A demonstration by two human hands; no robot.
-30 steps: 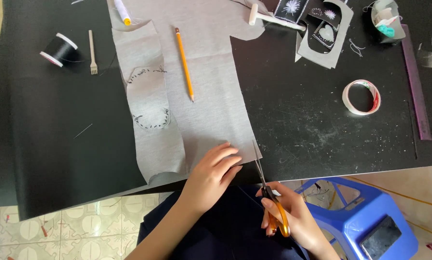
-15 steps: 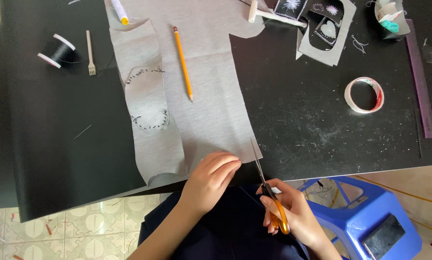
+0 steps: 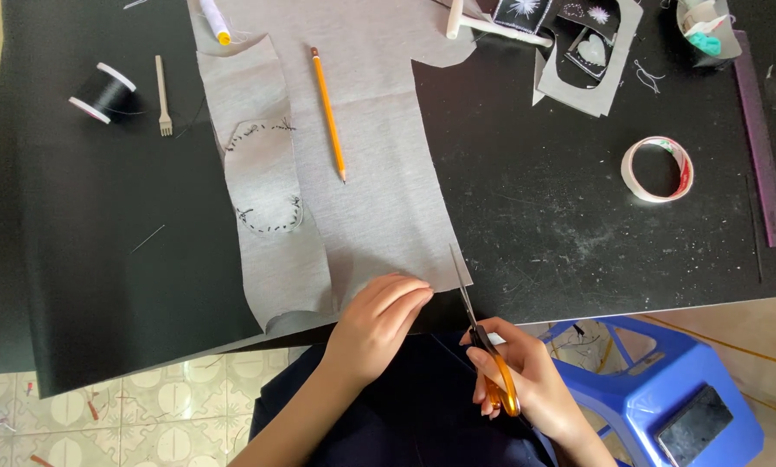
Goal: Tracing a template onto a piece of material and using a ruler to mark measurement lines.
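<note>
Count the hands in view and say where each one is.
2. The left hand presses the grey fabric at the table's near edge; the right hand holds orange-handled scissors just beside that fabric's corner. None appear hidden.

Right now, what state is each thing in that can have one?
Scissors: held in right hand, blades shut or nearly so, at the fabric's near right corner.
Grey fabric: flat on the table, pinned by left hand.
Pencil: lying loose on the fabric.
Tape roll: lying flat.
Thread spool: on its side.
</note>
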